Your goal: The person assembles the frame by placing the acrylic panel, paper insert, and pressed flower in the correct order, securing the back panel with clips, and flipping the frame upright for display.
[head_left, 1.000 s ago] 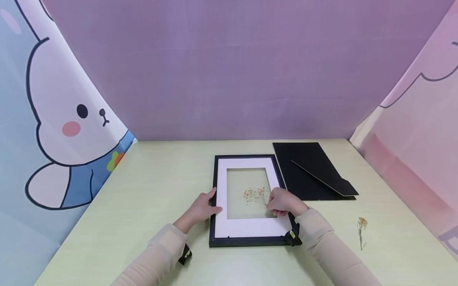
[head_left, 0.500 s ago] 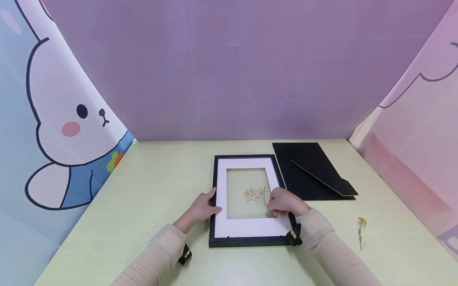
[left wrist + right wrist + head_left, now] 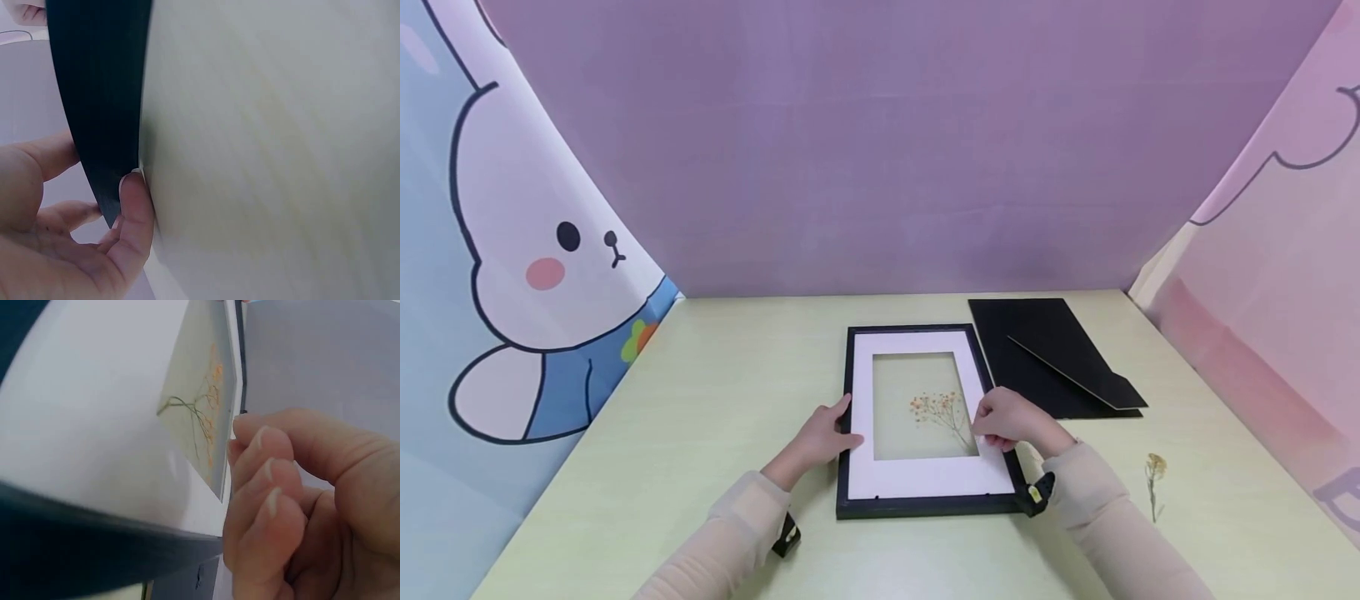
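Observation:
A black picture frame (image 3: 928,506) with a white mat (image 3: 917,479) lies on the table. My left hand (image 3: 816,437) holds its left side, the thumb on the mat; in the left wrist view the fingers curl around the frame's dark edge (image 3: 103,106). Inside the mat's window lies a dried flower sprig (image 3: 942,407) with orange blossoms, its stem slanting toward the lower right corner. My right hand (image 3: 1011,417) hovers over the mat's right border, beside the stem. In the right wrist view its fingers (image 3: 265,487) are curled, thumb close to the index finger, holding nothing.
Two black boards (image 3: 1022,358) lie overlapping behind the frame's right side, the upper one (image 3: 1090,379) set at an angle. A second dried flower (image 3: 1154,479), yellowish, lies at the right of the table (image 3: 752,350). Printed cloth surrounds the table's back and sides.
My right hand has let go of the orange sprig's stem and drawn back to the right. The sprig stays in the window. My left hand keeps its hold on the frame.

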Demonstrator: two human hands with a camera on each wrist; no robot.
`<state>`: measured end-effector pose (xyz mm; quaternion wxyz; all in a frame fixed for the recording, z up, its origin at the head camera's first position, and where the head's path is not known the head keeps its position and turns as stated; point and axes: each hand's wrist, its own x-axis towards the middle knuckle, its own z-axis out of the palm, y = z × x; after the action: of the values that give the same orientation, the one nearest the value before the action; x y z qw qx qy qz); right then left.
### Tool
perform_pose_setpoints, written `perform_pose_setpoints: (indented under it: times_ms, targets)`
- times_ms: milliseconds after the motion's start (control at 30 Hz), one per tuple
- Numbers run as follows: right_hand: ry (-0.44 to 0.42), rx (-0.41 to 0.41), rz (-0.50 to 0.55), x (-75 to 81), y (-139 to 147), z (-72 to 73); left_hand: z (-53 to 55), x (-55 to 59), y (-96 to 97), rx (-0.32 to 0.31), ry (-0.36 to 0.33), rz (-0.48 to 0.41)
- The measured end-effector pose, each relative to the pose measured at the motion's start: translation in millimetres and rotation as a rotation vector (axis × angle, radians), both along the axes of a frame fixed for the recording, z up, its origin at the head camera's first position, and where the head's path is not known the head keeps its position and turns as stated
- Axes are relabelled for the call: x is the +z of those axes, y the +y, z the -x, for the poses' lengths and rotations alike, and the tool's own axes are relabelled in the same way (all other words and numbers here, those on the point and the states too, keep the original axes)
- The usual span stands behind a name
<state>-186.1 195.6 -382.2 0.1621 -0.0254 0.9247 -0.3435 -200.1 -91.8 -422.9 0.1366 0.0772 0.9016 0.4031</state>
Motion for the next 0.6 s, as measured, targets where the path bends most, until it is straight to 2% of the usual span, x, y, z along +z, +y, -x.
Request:
perform_pose_setpoints:
  times_ms: [167,400,600]
  targets:
    - [0.036,-0.001,0.031,2.2,12,-3.2,0.4,-0.1,-0.4,0.001,-0.005,-0.002]
    - [0.037,-0.032,0.106,7.9,29,-6.3,1.0,-0.2,-0.7,-0.002,-0.008,-0.014]
    - [0.054,-0.039,0.125,10.3,40,-12.4,1.5,-1.2,-1.2,-0.006,-0.004,-0.018]
